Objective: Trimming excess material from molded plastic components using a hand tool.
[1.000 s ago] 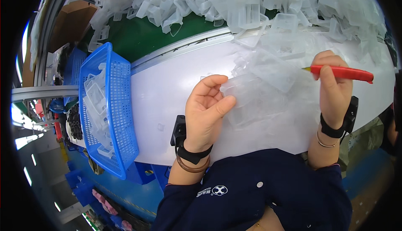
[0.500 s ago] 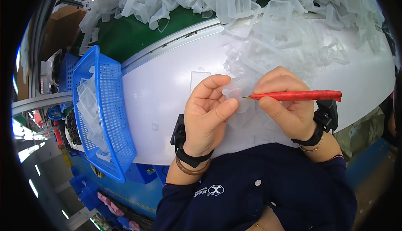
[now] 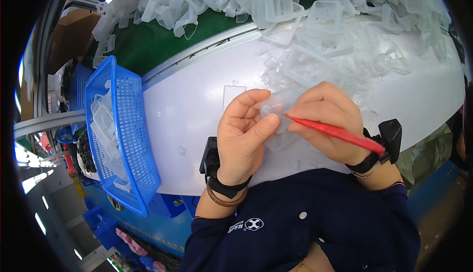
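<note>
My left hand (image 3: 242, 139) pinches a small translucent plastic part (image 3: 273, 104) between thumb and fingers, holding it just above the white table (image 3: 185, 116). My right hand (image 3: 327, 116) grips a slim red-handled knife (image 3: 340, 134) like a pen. Its thin pointed tip is at the plastic part, close to my left thumb; whether it touches cannot be made out. Beyond my hands lies a heap of clear plastic pieces and scraps (image 3: 315, 67). A flat clear rectangular piece (image 3: 233, 96) rests on the table just past my left fingers.
On the left, a blue perforated basket (image 3: 133, 129) holds several clear plastic parts (image 3: 106, 129). A large pile of clear plastic trays (image 3: 276, 3) covers the far side, partly on a green surface (image 3: 152, 47) behind a metal rail (image 3: 197, 55). A small clear scrap (image 3: 183, 150) lies near the basket.
My right hand has shifted slightly left, and the knife's handle end has swung down toward my wrist. The left hand has hardly moved and keeps hold of the plastic part.
</note>
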Demonstrator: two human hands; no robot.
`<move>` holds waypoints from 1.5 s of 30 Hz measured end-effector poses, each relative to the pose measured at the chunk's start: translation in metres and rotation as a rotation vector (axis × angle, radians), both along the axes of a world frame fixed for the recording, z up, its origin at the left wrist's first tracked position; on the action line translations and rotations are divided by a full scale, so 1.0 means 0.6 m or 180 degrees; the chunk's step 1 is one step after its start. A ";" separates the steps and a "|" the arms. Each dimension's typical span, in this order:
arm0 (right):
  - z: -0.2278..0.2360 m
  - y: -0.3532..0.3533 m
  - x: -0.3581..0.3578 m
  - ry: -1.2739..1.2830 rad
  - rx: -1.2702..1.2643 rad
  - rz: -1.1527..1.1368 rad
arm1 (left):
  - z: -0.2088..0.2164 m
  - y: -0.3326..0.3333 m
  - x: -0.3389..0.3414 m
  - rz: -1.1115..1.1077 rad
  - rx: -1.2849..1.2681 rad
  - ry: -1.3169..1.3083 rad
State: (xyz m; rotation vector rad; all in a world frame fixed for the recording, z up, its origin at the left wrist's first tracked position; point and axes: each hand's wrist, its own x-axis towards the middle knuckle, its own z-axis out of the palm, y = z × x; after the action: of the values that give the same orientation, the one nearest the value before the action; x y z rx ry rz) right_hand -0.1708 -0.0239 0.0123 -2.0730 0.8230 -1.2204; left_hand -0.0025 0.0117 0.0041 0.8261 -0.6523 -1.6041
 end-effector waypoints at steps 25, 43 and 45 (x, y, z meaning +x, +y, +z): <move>0.013 -0.011 -0.023 -0.0636 0.0417 -0.0078 | 0.009 0.006 -0.004 -0.0157 -0.0441 -0.1496; -0.001 -0.006 -0.006 -0.0328 0.0158 0.0132 | 0.004 0.009 -0.005 -0.0336 -0.0615 -0.1697; -0.005 -0.004 -0.001 0.0092 -0.0589 -0.0065 | -0.001 0.009 -0.004 -0.0340 -0.0375 -0.1858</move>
State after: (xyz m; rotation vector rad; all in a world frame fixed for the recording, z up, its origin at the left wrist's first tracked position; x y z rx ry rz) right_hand -0.1714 -0.0261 0.0093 -2.2386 0.7712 -1.3244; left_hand -0.0051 0.0173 0.0038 1.1988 -1.2078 -1.3983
